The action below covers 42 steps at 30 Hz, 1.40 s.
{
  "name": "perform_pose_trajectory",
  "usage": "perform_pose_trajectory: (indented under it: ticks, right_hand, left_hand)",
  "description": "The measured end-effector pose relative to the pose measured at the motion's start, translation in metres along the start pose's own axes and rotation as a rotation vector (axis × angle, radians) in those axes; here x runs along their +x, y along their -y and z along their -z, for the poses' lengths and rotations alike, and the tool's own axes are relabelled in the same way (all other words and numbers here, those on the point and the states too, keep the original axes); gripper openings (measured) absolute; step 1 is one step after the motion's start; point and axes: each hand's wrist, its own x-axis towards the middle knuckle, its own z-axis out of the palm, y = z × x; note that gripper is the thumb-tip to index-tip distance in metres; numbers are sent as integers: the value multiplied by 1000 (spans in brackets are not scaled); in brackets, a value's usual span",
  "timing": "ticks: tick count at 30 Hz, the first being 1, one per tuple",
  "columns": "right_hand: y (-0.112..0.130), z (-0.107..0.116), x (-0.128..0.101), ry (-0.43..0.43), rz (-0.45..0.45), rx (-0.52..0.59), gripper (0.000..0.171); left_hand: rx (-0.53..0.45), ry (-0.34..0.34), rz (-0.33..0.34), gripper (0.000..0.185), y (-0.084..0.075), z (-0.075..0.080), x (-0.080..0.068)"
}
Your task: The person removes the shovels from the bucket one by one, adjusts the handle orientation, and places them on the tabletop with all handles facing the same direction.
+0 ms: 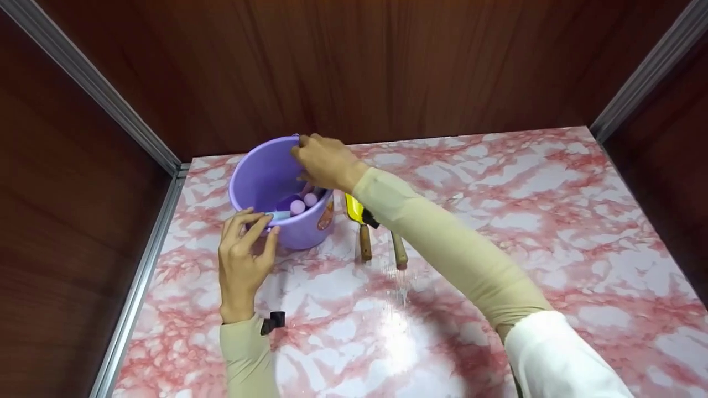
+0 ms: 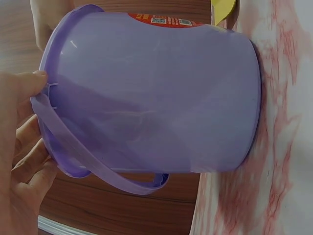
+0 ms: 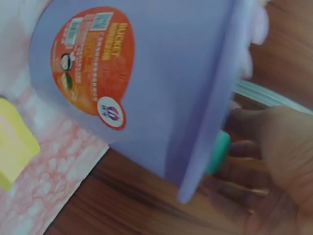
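A purple bucket stands upright at the back left of the table. My left hand holds its near left rim, by the joint of the bucket handle. Over the far right rim, my right hand has its fingers curled down into the bucket. In the right wrist view those fingers close around a green rounded handle end at the rim; its lower part is hidden. Inside the bucket, pink rounded ends and a light blue piece show near the front rim.
Right of the bucket lie a yellow hand shovel with a wooden handle and another tool's wooden handle, partly under my right forearm. The marbled table meets dark wooden panels behind and at both sides.
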Motion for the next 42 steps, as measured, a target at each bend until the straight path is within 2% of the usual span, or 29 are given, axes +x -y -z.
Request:
perform_pose_trajectory:
  ticks: [11,16,25,34,42]
  right_hand:
    - [10,-23,28,198,-34,-88,25]
    - [15,-30,37,235,-19,-184,23]
    - [26,-37,44,287,-49,-254,26]
    - [32,-41,46,254,-29,-297,25]
    - [32,-30,44,192,13,-357,24]
  left_hand:
    - [0,2,-1,23,1,-1,1]
    - [3,5,2,23,2,-1,1]
    - [11,10,10,23,2,0,1]
    - [15,21,17,24,-1,1,-1]
    - [17,21,10,23,0,1,1]
